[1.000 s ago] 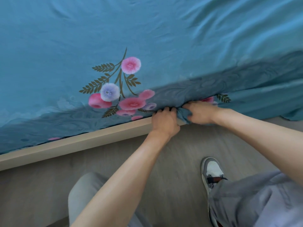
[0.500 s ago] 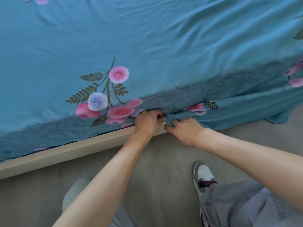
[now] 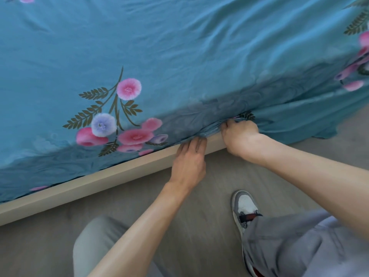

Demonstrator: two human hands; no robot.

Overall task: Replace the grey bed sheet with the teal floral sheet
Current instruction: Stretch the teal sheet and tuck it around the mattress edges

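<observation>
The teal floral sheet [image 3: 179, 56] covers the whole mattress top and hangs over its near side. My left hand [image 3: 189, 162] lies flat over the wooden bed rail [image 3: 99, 182], with straight fingers pushing the sheet's edge into the gap under the mattress. My right hand [image 3: 239, 134] is just to its right, fingers curled round a bunched fold of the sheet at the mattress edge. To the right of my hands the sheet hangs loose down to the floor. No grey sheet is in view.
The light wooden bed rail runs diagonally from lower left to the hands. Grey wood-look floor [image 3: 209, 216] lies below it. My knee in grey trousers [image 3: 95, 246] is at bottom centre, and my right foot in a grey-white sneaker [image 3: 245, 208] stands at lower right.
My left hand has dropped from gripping the sheet to lying flat on the rail with fingers pushed under the mattress. My right hand has moved right and up, gripping a fold.
</observation>
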